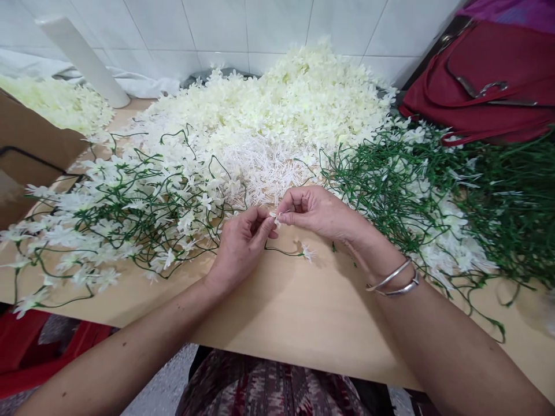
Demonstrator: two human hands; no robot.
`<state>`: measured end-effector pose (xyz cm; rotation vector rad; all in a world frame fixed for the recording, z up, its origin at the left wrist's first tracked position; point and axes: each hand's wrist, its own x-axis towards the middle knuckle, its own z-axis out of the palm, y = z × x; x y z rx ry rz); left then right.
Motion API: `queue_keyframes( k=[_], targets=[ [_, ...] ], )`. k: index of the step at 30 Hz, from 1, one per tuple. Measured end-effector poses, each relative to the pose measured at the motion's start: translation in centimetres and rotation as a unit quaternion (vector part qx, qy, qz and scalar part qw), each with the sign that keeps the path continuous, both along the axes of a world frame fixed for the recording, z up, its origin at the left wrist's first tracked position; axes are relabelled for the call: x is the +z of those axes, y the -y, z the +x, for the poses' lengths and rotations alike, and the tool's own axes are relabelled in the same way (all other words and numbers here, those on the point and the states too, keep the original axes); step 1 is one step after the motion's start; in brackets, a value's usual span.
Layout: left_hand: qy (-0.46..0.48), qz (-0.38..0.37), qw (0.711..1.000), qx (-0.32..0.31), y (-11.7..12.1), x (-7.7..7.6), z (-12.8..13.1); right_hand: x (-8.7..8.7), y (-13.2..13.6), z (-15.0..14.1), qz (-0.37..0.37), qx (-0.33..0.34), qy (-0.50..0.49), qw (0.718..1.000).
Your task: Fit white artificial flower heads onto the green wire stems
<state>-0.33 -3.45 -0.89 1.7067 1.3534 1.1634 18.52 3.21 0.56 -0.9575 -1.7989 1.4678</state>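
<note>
My left hand (245,237) and my right hand (318,212) meet at the middle of the table, fingertips almost touching. Between them is a small white artificial flower (274,218), pinched from both sides; the fingers cover part of it. Just below the hands a thin green stem (284,252) with a white tuft at its tip extends over the wood; its other end is hidden by my left hand. Behind my fingers lies a heap of thin white stamen pieces (260,167). Stemmed white flowers (143,208) are piled to the left of my left hand.
A large mound of cream petals (303,98) leans toward the tiled wall. Green stems (385,179) are heaped at right, near a red bag (485,86). A white roll (87,63) stands at back left, beside a cardboard box (34,150). The table's front edge (269,355) runs before my lap.
</note>
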Motion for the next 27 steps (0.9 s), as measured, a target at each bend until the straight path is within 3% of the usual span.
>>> queue_keyframes(
  k=[4,10,18,27],
  targets=[
    [0.021,-0.011,1.000,0.000,-0.1,-0.3,-0.1,0.0,-0.1,0.1,-0.015,-0.019,-0.007,1.000],
    [0.069,-0.061,0.996,-0.015,-0.1,-0.6,0.2,0.5,-0.1,0.9,-0.083,0.011,-0.045,0.995],
    [0.122,-0.091,0.988,-0.013,-0.1,0.0,0.4,0.7,0.0,1.3,-0.092,0.008,-0.041,0.995],
    [0.091,-0.084,0.992,-0.026,0.0,-0.7,0.1,0.5,0.1,0.6,-0.087,-0.012,-0.034,0.996]
  ],
)
